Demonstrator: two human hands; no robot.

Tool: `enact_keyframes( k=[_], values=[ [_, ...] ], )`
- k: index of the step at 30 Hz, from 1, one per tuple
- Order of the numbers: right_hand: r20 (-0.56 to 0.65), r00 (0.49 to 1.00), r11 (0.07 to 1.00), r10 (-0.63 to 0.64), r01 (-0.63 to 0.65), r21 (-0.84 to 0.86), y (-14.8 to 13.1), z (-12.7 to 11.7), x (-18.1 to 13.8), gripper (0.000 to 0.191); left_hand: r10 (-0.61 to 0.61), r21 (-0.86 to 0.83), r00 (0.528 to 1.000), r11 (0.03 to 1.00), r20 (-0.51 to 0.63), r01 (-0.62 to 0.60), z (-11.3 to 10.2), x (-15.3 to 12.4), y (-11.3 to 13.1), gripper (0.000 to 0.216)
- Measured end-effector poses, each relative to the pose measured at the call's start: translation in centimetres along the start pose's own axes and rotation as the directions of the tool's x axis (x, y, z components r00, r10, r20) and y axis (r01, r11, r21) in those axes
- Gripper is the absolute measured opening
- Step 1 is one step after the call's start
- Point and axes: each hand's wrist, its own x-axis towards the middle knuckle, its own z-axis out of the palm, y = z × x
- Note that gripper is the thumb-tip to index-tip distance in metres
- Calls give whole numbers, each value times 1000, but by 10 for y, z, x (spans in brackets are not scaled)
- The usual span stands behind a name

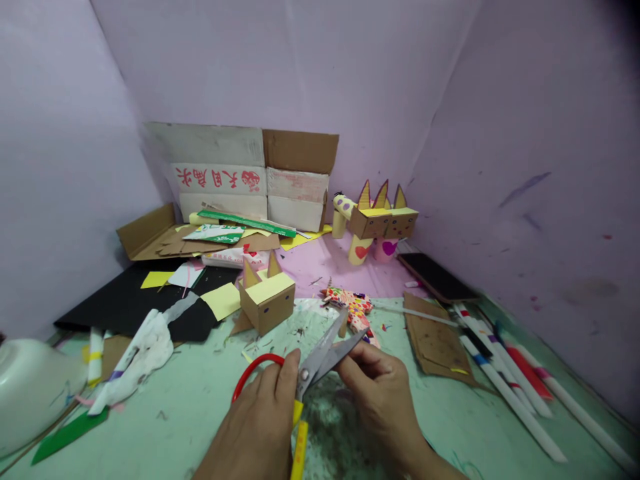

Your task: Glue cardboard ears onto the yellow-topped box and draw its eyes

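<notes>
My left hand [255, 423] is closed round the handles of a pair of scissors [313, 363], with a red loop and a yellow part showing beside the fingers. The blades stand apart and point away to the right. A small brown piece [343, 325] shows between them. My right hand [383, 387] is pinched close against the lower blade; what its fingers hold is hidden. Just beyond the scissors lies a flower-patterned paper piece [356, 305]. To the left of it stands a cardboard box head [270, 303] with two pointed ears, a yellow top and drawn eyes.
Two cardboard animal figures [384, 223] stand at the back. A folded carton [220, 177] leans on the wall above paper scraps [215, 232]. Left are black sheet [135, 300], a glue-like white packet [150, 343] and a white bowl [35, 393]. Right are markers [510, 393], cardboard [435, 337] and a phone [440, 277].
</notes>
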Motion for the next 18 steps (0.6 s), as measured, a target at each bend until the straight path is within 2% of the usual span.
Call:
enact_keyframes(
  k=[7, 18],
  values=[
    [12, 1000, 1000, -21, 21, -21, 0, -1, 0, 12, -65, -45, 995, 997, -71, 62, 0, 0, 6, 63],
    [13, 999, 999, -34, 34, -38, -2, 0, -1, 13, -48, -70, 995, 997, -90, 42, 0, -1, 4, 61]
  ],
)
